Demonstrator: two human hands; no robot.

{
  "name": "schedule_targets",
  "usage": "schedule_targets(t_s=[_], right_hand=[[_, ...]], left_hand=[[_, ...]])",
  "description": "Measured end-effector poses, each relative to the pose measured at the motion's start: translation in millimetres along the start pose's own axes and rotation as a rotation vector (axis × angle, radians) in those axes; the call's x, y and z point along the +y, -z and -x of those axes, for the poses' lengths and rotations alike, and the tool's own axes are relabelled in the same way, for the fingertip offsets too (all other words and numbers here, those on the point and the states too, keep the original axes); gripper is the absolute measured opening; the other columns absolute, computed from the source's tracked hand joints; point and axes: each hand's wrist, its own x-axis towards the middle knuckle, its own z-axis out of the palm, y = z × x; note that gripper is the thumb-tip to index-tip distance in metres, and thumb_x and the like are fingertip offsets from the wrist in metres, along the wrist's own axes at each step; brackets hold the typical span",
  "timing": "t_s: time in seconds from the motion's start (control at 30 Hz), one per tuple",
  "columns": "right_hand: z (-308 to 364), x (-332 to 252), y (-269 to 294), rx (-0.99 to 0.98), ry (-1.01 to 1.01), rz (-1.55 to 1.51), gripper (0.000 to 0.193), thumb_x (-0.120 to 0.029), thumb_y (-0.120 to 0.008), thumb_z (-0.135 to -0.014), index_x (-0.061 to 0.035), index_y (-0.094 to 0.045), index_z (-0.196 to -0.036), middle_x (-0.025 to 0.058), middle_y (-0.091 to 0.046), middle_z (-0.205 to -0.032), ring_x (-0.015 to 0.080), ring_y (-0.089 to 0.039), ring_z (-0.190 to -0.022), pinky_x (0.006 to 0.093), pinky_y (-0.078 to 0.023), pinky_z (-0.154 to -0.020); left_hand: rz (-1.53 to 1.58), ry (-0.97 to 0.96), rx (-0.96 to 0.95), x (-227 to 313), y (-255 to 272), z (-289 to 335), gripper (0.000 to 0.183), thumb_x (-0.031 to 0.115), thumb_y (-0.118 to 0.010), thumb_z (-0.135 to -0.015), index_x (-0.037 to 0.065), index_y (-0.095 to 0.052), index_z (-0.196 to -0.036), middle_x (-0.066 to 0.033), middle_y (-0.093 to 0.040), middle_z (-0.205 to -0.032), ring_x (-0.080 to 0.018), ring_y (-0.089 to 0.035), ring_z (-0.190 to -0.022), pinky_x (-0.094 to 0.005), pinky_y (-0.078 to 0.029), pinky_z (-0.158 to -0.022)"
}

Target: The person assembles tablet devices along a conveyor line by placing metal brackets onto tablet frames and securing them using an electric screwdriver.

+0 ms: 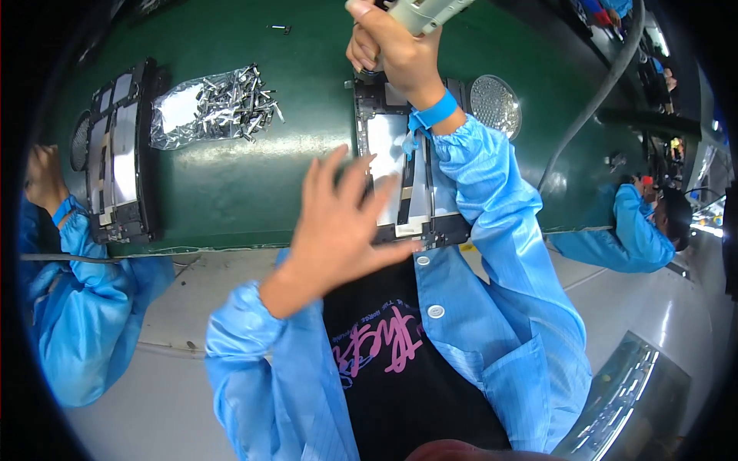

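Note:
My left hand (338, 219) hovers at the near left part of an opened flat tablet-like device (388, 142), fingers spread and slightly blurred, nothing in it. The device has a black frame, silver panels and dark strips, and lies at the table's near edge. My right hand (396, 54) is wrapped round a pale grey-green handheld tool (427, 11) above the far end of the device. Most of the tool is cut off by the upper edge, so its kind is unclear. A blue strap (434, 114) circles my right wrist.
A round dish of small shiny pieces (496, 107) sits right of the device. Leftward lie a clear bag of small metal parts (223, 107) and a second opened device (123, 154). A co-worker's hand (46, 177) is at far left. A grey cable (600, 96) hangs at right.

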Motion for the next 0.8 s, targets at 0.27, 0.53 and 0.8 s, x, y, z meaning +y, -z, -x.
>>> schedule_targets(t_s=[0.27,0.53,0.8], right_hand=[[-2.5,-61.0,18.5,0.168,0.129,0.121,0.008,-0.008,-0.069,-0.092,-0.0018,-0.065,-0.094,0.0023,-0.057,-0.056,0.0101,-0.052,-0.041,0.0245,-0.037,-0.039],[17.6,-113.8,146.0,0.469,0.225,0.148,0.012,-0.008,-0.06,-0.093,0.0002,-0.061,-0.102,-0.0008,-0.041,-0.05,0.0094,-0.039,-0.035,0.027,-0.037,-0.036],[60.2,-115.4,204.2,0.503,0.357,0.236,0.021,-0.013,-0.05,-0.095,0.0022,-0.06,-0.106,0.0004,-0.035,-0.052,0.0118,-0.037,-0.041,0.0319,-0.039,-0.043]], left_hand=[[-0.263,-0.032,0.024,-14.5,-29.2,0.0,0.085,0.061,-0.074,-0.075,0.012,-0.053,-0.141,-0.0231,-0.044,-0.146,-0.0471,-0.046,-0.128,-0.0584,-0.035,-0.109],[-0.473,-0.288,0.258,-136.9,-12.4,-174.5,0.054,0.042,-0.069,-0.089,0.002,-0.063,-0.124,-0.0222,-0.06,-0.13,-0.0421,-0.061,-0.111,-0.0455,-0.054,-0.091],[-0.526,-0.276,0.381,-197.8,-25.1,-292.4,0.047,0.038,-0.067,-0.091,0.0,-0.066,-0.117,-0.022,-0.065,-0.121,-0.042,-0.065,-0.102,-0.0448,-0.054,-0.088]])
